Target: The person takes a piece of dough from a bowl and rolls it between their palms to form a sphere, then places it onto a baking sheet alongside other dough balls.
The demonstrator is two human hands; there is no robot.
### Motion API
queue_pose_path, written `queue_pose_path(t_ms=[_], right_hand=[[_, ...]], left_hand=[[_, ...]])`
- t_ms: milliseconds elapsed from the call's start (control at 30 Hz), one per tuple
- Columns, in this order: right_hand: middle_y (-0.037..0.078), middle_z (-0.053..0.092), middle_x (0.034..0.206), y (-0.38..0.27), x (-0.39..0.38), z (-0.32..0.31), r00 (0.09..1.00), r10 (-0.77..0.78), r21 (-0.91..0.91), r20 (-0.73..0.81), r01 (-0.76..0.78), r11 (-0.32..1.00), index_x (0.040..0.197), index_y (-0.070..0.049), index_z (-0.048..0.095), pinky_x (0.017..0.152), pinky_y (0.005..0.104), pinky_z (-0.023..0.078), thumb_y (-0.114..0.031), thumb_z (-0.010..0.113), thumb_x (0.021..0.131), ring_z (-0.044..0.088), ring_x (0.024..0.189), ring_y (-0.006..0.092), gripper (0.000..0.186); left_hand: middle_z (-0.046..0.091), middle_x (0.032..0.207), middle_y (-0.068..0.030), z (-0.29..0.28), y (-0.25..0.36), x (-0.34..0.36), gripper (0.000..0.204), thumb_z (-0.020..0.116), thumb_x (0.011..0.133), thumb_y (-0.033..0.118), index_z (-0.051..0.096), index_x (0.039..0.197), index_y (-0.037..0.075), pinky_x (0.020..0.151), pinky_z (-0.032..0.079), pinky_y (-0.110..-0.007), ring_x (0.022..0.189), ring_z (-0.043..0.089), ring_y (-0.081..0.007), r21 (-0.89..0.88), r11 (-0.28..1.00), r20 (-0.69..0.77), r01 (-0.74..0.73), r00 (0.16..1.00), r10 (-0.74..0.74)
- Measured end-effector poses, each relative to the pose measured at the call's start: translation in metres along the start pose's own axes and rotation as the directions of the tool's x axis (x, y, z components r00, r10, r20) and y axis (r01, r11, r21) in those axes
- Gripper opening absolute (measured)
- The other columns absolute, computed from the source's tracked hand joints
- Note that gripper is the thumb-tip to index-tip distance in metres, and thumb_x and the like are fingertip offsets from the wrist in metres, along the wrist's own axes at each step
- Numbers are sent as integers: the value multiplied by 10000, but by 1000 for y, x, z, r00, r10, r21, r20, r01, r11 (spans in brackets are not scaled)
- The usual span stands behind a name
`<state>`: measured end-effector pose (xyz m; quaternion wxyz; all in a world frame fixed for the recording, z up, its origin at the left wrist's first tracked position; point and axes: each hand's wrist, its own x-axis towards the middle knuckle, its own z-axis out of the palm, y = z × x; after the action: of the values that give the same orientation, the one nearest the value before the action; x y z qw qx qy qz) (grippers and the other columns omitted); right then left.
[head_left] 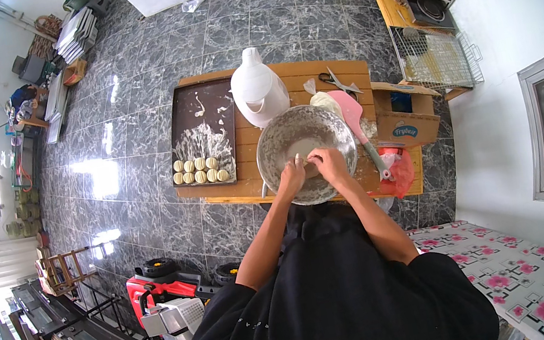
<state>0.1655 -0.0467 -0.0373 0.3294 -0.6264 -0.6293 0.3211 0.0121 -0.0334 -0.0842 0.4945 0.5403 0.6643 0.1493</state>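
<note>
Both hands are together over a large metal bowl (pixel 270 140), its inside smeared with pale flour or dough. My left hand (pixel 292 177) is closed, fingertips pinched near the bowl's middle. Close beside it, my right hand (pixel 330 163) has its fingers pressed together too. Something small and pale may be between the fingertips, too small to name. To the left lies a dark baking tray (pixel 192 96) with white smears. Several round, ridged pale dough pieces (pixel 200 164) sit in two rows at its near end.
A white plastic jug (pixel 259 92) stands behind the bowl. Right of it are scissors (pixel 342 87), a pink spatula (pixel 351 112), a cardboard box (pixel 404 128) and a red plastic bag (pixel 400 173). A flowered cloth (pixel 514 265) covers a surface at lower right.
</note>
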Motion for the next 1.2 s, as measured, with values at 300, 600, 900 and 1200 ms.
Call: queue_pose_path(t_ms=[300,600,900,1200], right_hand=[[86,727,803,-30,-7,-27,994,109,384,-14,-95,918,938,6,724,658,289,510,-158,711,884,666,705,149,173],[82,730,949,-35,-7,-40,987,159,586,30,-146,797,1048,11,713,796,266,527,-151,686,917,676,853,126,210],[33,712,961,-22,-16,-31,952,292,738,95,-264,621,1140,-18,676,772,233,499,-194,659,949,666,849,91,260],[30,705,959,-20,-22,-32,922,343,753,178,-352,555,1126,-22,658,796,231,488,-200,653,955,669,860,98,247]], left_hand=[[649,1080,-191,-5,-12,16,588,330,1026,459,574,1243,-31,900,438,-374,994,603,-295,-132,990,175,42,984,-18],[600,981,-141,-49,23,-8,468,426,1017,206,336,1384,-72,839,457,-312,909,595,-253,-841,400,451,365,881,143],[639,1184,-136,-52,43,-29,408,547,1018,239,504,1311,-42,698,470,-230,863,630,-147,-756,631,329,173,934,137],[686,984,-58,-42,46,-35,342,608,988,266,615,1217,13,598,431,-202,744,616,-83,-666,739,184,96,982,38]])
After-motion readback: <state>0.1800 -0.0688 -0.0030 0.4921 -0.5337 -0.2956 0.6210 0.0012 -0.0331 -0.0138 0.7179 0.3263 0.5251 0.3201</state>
